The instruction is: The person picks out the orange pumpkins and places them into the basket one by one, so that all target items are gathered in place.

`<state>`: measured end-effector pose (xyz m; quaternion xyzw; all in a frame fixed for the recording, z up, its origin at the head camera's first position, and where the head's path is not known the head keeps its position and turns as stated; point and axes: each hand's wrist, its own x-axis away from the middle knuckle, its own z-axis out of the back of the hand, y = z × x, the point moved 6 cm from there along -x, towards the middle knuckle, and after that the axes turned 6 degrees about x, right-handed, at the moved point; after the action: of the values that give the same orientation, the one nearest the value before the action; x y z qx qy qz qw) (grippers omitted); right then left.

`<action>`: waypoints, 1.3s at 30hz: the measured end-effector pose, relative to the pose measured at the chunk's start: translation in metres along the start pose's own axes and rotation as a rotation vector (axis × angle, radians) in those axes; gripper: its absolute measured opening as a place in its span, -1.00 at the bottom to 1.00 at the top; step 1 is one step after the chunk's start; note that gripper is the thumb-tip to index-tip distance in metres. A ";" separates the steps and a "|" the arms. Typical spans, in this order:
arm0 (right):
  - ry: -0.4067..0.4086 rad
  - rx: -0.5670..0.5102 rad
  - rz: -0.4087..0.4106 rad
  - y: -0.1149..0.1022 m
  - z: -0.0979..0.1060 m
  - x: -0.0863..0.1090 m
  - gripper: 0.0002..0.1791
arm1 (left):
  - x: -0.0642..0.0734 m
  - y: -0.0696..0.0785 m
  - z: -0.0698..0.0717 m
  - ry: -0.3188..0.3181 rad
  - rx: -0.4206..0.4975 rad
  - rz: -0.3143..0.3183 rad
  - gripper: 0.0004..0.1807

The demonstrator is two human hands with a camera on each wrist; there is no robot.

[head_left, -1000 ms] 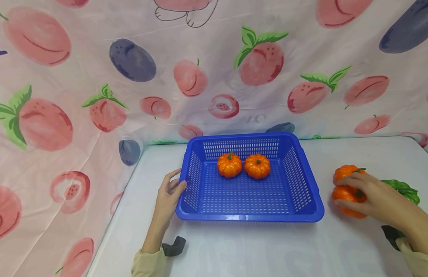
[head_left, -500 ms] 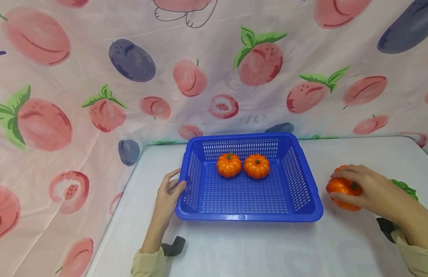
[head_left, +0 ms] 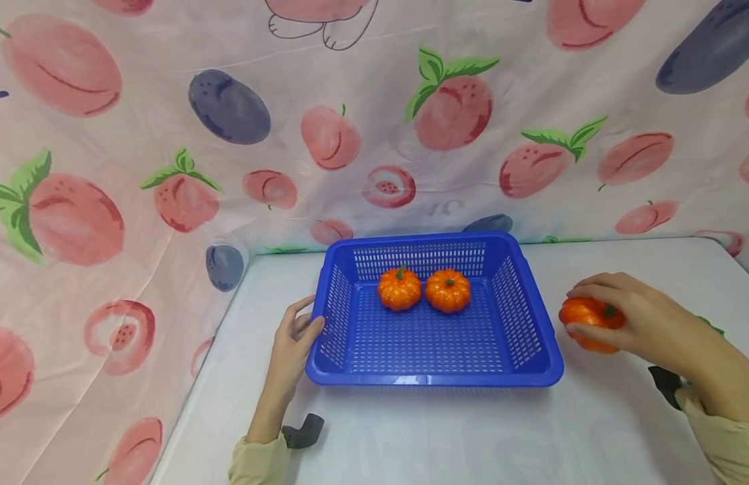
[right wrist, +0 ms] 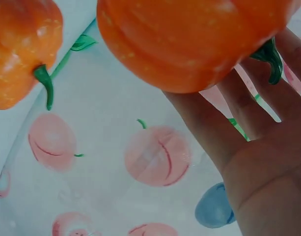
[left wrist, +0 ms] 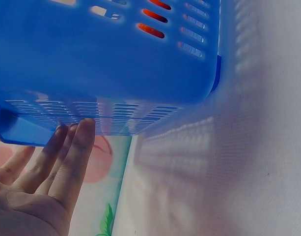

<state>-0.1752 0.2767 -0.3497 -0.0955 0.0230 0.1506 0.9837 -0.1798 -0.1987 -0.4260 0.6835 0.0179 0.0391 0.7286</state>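
Observation:
In the head view, my left hand (head_left: 294, 343) touches the left side of a blue plastic basket (head_left: 432, 379). Its fingers (left wrist: 74, 162) lie fairly straight against the perforated outer wall in the left wrist view. Two small orange pumpkins (head_left: 399, 289) sit side by side inside, towards the back. To the basket's right, my right hand (head_left: 635, 320) grips another orange pumpkin (head_left: 589, 316), thumb on the near side and fingers over the far side. The right wrist view shows this pumpkin (right wrist: 189, 39) close up, its green stem beside the fingers.
One more pumpkin (right wrist: 22, 54) appears at the left of the right wrist view. A sliver of a green object (head_left: 712, 327) shows behind the right forearm. A fruit-printed cloth (head_left: 380, 135) hangs behind the white table (head_left: 447, 438).
My right hand has moved left towards the basket with the pumpkin in its grip. The pumpkin behind it and the green object have become mostly hidden. The left hand stays at the basket.

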 end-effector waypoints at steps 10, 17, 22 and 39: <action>0.040 0.027 0.012 -0.008 0.014 -0.003 -0.39 | 0.000 0.001 0.000 0.002 0.000 -0.004 -0.45; 0.091 0.020 0.036 -0.016 0.022 -0.003 -0.41 | 0.000 0.001 0.000 0.001 -0.001 -0.003 -0.44; 0.132 0.013 0.062 -0.023 0.027 -0.004 -0.43 | 0.001 0.000 0.001 0.004 0.001 0.002 -0.45; 0.089 -0.022 0.082 -0.041 0.035 -0.012 -0.42 | 0.001 0.000 0.001 0.014 -0.008 0.008 -0.47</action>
<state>-0.1741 0.2415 -0.3068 -0.1118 0.0688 0.1867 0.9736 -0.1786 -0.1993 -0.4259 0.6804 0.0202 0.0471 0.7311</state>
